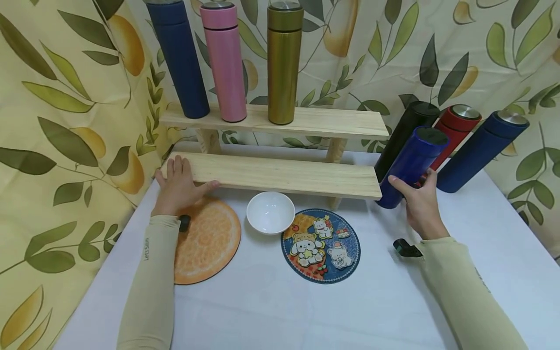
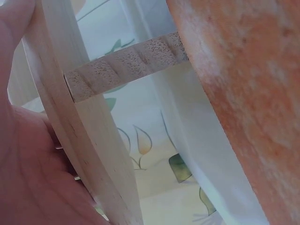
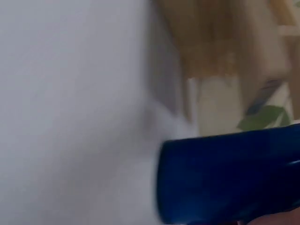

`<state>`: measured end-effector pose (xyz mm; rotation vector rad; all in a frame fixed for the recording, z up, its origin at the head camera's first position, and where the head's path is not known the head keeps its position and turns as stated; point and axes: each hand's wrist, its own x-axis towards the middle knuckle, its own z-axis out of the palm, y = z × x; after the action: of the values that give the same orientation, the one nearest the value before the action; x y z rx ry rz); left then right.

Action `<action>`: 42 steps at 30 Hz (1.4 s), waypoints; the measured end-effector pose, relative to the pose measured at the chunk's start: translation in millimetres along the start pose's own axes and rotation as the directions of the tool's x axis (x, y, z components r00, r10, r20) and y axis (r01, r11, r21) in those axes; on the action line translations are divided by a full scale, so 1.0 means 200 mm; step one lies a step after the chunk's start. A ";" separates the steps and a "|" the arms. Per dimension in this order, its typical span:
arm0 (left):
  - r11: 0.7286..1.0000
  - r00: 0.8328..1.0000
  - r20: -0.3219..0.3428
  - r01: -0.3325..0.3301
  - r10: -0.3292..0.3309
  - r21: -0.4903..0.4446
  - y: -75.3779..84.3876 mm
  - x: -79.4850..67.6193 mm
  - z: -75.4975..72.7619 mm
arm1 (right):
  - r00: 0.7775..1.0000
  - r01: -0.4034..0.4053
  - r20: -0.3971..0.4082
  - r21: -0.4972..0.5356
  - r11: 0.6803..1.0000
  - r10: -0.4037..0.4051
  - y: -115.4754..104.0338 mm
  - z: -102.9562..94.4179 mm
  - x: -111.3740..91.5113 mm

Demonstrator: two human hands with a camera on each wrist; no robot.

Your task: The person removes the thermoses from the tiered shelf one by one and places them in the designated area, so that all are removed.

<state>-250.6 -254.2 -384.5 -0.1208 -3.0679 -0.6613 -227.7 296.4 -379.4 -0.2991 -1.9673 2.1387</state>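
My right hand grips a glossy blue thermos bottle near its lower half, at the right end of the wooden shelf. The right wrist view shows the bottle's base over the white cloth. My left hand rests on the left end of the lower shelf board, fingers stretched over the top and thumb along the front edge. On the upper board stand a dark blue bottle, a pink bottle and a gold bottle.
Behind the held bottle stand a black bottle, a red bottle and another blue bottle. In front of the shelf are a white bowl, an orange-slice placemat and a round cartoon mat. Patterned cloth hangs behind.
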 end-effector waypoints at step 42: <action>1.000 1.000 -0.005 0.004 -0.004 -0.006 0.00 0.01 -0.01 | 0.783 0.596 0.007 0.278 0.753 -0.623 -0.69 0.50 0.07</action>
<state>-253.2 -255.2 -383.6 -0.1125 -3.0622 -0.6696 -267.6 216.9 -232.9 0.4565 -1.4947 1.9384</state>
